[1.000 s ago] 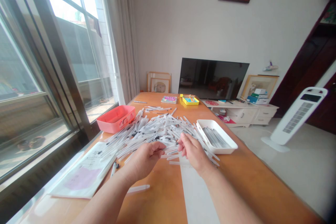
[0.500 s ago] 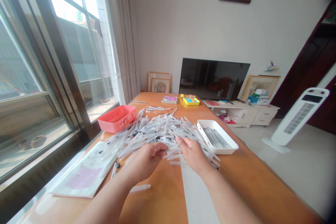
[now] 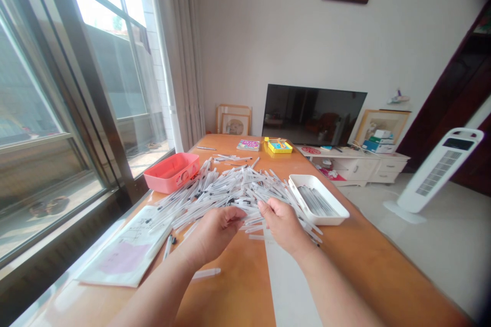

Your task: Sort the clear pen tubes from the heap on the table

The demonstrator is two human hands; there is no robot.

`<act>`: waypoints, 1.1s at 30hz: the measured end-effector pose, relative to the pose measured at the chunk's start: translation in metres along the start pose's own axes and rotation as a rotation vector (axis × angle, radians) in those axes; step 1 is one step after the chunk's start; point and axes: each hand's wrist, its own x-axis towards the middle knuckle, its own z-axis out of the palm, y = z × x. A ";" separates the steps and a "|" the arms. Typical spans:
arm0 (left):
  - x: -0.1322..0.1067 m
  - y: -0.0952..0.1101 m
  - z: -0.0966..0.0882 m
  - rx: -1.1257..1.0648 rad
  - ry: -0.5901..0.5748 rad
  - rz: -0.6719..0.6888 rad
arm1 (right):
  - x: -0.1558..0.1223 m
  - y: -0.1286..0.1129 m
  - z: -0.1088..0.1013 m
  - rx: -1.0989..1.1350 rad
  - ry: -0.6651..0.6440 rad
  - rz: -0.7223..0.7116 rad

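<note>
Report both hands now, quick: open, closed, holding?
Left hand: closed in a pinch; anything held can't be told.
Right hand: closed in a pinch near the heap of slim, translucent plastic pens; anything held can't be told.

Around its pens (image 3: 226, 189), the table (image 3: 230, 296) bears a bin (image 3: 163, 183) at ten o'clock, tray (image 3: 332, 220) at three, booklet (image 3: 123, 255) at eight, book (image 3: 248, 145) at twelve, box (image 3: 282, 149) at one.

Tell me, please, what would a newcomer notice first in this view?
Probably the heap of pens, spread across the table. At its near edge, the left hand and right hand face each other. A red box stands at the heap's left, a white tray at its right.
</note>
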 end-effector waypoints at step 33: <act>-0.003 0.005 0.000 -0.011 -0.052 -0.091 | -0.001 -0.001 0.003 -0.050 0.128 -0.061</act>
